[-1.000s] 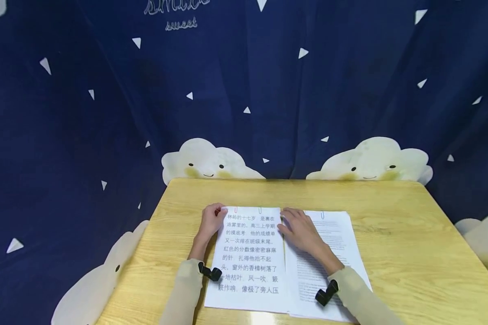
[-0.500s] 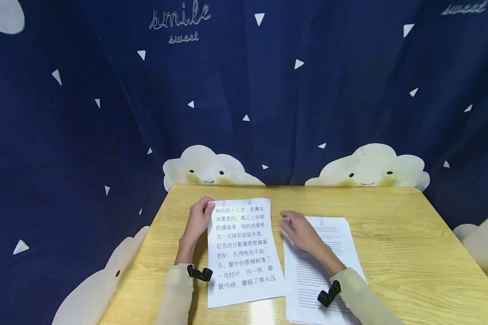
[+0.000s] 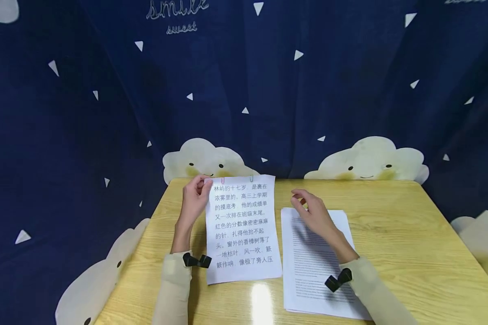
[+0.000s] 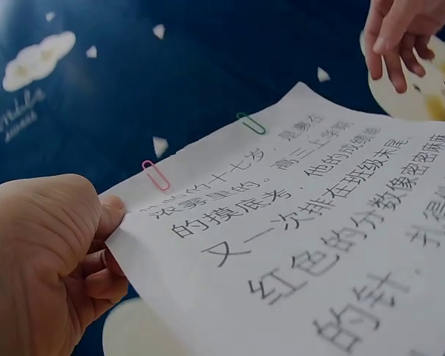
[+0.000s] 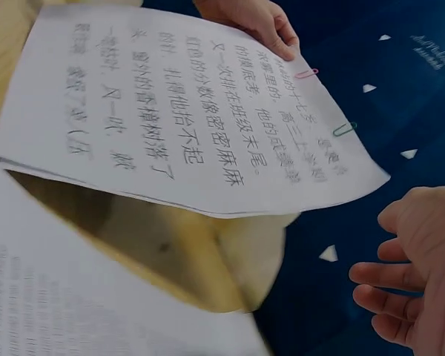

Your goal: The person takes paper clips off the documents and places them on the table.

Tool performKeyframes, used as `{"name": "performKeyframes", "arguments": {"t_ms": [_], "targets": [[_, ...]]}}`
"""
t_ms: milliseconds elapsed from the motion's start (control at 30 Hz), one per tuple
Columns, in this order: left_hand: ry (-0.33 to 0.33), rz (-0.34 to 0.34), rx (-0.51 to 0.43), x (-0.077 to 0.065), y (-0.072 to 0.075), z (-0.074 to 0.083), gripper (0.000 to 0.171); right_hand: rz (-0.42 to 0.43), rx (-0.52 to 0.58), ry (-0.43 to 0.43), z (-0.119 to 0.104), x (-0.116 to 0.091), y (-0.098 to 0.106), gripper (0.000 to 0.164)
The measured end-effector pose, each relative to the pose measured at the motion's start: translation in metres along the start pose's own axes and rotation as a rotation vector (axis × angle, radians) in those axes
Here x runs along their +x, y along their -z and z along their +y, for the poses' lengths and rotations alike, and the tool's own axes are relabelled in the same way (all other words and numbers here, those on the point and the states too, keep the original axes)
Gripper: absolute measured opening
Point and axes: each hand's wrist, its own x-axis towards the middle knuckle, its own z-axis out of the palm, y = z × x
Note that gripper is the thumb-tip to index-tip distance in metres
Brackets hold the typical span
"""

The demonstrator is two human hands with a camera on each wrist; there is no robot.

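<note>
My left hand (image 3: pixel 195 198) pinches the top left corner of printed sheets (image 3: pixel 244 230) with large Chinese characters, its thumb (image 4: pixel 113 213) lying on the front. The sheets are raised off the table, top edge up. Along that edge sit a pink paper clip (image 4: pixel 156 176) and a green paper clip (image 4: pixel 251 124). To the right, my right hand (image 3: pixel 315 212) hovers with loosely bent fingers and nothing in them, apart from the held sheets. Below it lies a stack of sheets (image 3: pixel 309 280) in small print, partly covered by the hand and sleeve.
Under everything is a light wooden table (image 3: pixel 410 253), its far edge against a dark blue curtain (image 3: pixel 349 81) with white clouds and triangles. Black camera mounts (image 3: pixel 197 260) sit on both wrists.
My left hand has lifted the large-print sheets off the table, up and slightly left, away from the small-print stack. My right hand has come off the sheets' right edge and risen.
</note>
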Motion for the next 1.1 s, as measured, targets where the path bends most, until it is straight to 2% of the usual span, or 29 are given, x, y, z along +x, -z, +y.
{"name": "performKeyframes", "arguments": {"t_ms": [267, 467, 600, 700, 867, 1000, 1100], "targets": [[0.005, -0.008, -0.092, 0.006, -0.004, 0.033, 0.013, 0.107, 0.041, 0.037, -0.016, 0.007, 0.031, 0.028], [-0.039, 0.02, -0.112, 0.009, -0.003, 0.048, 0.018, 0.094, 0.062, 0.042, -0.028, 0.008, 0.04, 0.029], [-0.037, 0.012, -0.207, 0.008, -0.008, 0.053, 0.021, 0.099, 0.074, 0.032, -0.036, 0.005, 0.045, 0.029], [0.006, -0.02, -0.289, 0.004, -0.017, 0.05, 0.022, 0.124, 0.112, 0.029, -0.042, 0.004, 0.049, 0.028], [0.074, -0.101, -0.403, -0.003, -0.042, 0.042, 0.021, 0.168, 0.164, 0.059, -0.048, 0.003, 0.054, 0.026], [0.095, -0.181, -0.45, -0.007, -0.062, 0.042, 0.02, 0.196, 0.152, 0.074, -0.047, 0.003, 0.056, 0.029], [0.106, -0.215, -0.473, -0.011, -0.072, 0.043, 0.019, 0.19, 0.125, 0.06, -0.046, 0.003, 0.057, 0.031]]}}
